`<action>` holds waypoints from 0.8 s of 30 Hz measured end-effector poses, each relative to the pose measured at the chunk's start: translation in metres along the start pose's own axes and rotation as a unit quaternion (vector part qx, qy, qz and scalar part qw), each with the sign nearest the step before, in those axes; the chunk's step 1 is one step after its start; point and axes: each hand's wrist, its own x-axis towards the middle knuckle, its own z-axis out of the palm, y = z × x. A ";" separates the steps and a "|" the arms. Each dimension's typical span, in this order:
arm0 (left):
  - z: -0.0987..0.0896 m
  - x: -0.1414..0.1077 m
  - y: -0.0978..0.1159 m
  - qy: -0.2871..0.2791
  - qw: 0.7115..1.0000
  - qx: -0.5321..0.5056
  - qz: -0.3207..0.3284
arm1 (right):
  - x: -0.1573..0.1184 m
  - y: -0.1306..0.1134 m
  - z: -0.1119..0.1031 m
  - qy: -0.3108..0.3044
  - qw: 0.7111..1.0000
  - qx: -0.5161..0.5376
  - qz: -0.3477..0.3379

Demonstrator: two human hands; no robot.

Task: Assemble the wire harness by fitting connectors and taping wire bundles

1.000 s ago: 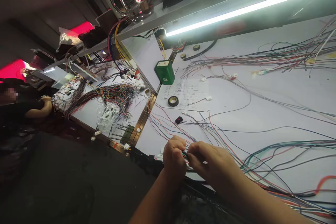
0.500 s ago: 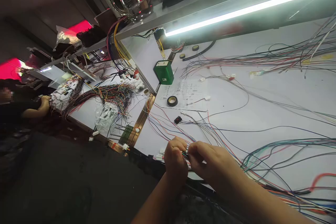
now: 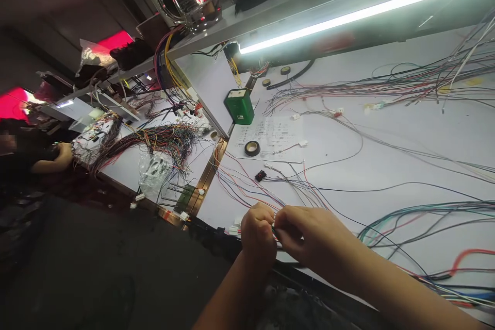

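My left hand (image 3: 258, 232) is closed around thin wires near the front edge of the bench. Right beside it, my right hand (image 3: 301, 229) pinches wires too, its fingertips almost touching the left fist. The exact spot between the fingers is mostly hidden. White connectors (image 3: 234, 229) on wires stick out to the left of my left fist. Beyond the hands, a black connector (image 3: 260, 176) with wires lies on the white bench top, and loose coloured wires (image 3: 247, 185) spread around it. A bundle of teal and dark wires (image 3: 410, 211) runs off to the right.
A roll of black tape (image 3: 252, 148) lies on a printed sheet (image 3: 276, 131). Behind stands a green box (image 3: 240, 106) by a divider panel. More wires (image 3: 367, 87) stretch along the back under a lamp (image 3: 348, 16). A co-worker's hand (image 3: 64, 153) is at the far left bench.
The right hand has shifted slightly against the left, and its fingers have closed in nearer the left fist. The view has moved a little; the objects on the bench stay put.
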 end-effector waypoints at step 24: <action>-0.002 0.005 0.003 -0.011 0.997 0.019 -0.076 | -0.005 0.006 0.009 0.069 0.996 0.014 -0.055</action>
